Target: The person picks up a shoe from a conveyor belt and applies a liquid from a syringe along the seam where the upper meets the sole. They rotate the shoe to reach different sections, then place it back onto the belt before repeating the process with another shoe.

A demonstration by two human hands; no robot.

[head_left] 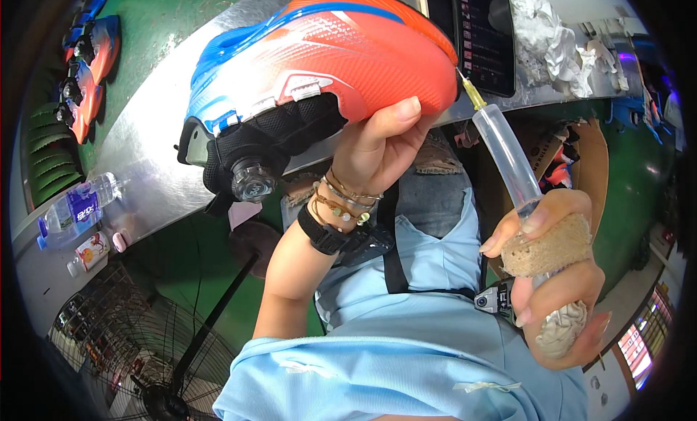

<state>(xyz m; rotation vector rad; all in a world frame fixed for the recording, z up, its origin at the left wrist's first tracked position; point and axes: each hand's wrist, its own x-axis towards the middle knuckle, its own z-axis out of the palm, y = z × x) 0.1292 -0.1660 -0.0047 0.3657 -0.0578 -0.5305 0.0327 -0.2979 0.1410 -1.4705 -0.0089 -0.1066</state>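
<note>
An orange-red and blue sports shoe with a black collar and a round dial is tilted on its side above the metal table. My left hand grips it from below near the toe, its thumb against the orange upper. Closed around a clear syringe is my right hand. A yellow-based needle points up at the toe's sole edge; whether the tip touches cannot be told. A tan band wraps my right fingers, and a crumpled pale wad sits lower in that hand.
On the metal table are a dark phone, crumpled white paper and, at the left, a plastic bottle. More shoes stand far left. A fan is lower left; a cardboard box is at right.
</note>
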